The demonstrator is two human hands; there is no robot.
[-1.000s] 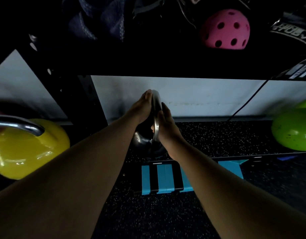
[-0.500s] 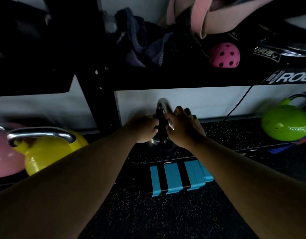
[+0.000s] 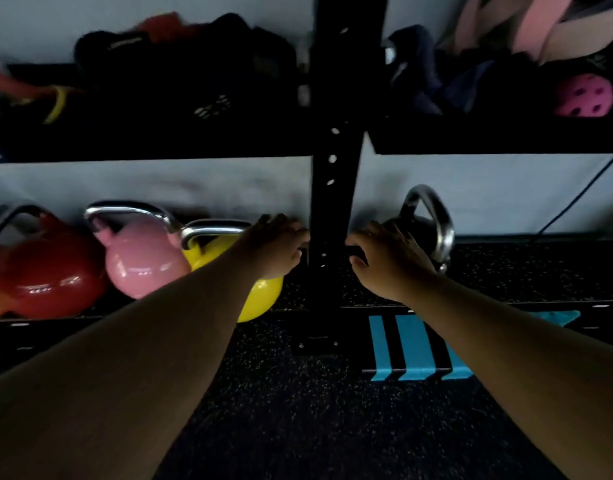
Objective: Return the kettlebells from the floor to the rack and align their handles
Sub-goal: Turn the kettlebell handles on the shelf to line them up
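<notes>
The dark steel-handled kettlebell sits on the black speckled lower rack shelf, just right of the black perforated rack upright (its handle turned edge-on). The right hand rests against it, fingers loosely spread, gripping nothing. The left hand hovers open over the glossy yellow kettlebell, beside the pink kettlebell and red kettlebell.

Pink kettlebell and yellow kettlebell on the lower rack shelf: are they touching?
Cannot tell. In the head view the pink kettlebell overlaps the yellow kettlebell with no gap visible, but one may merely sit in front, and the left forearm hides much of the yellow one.
</notes>
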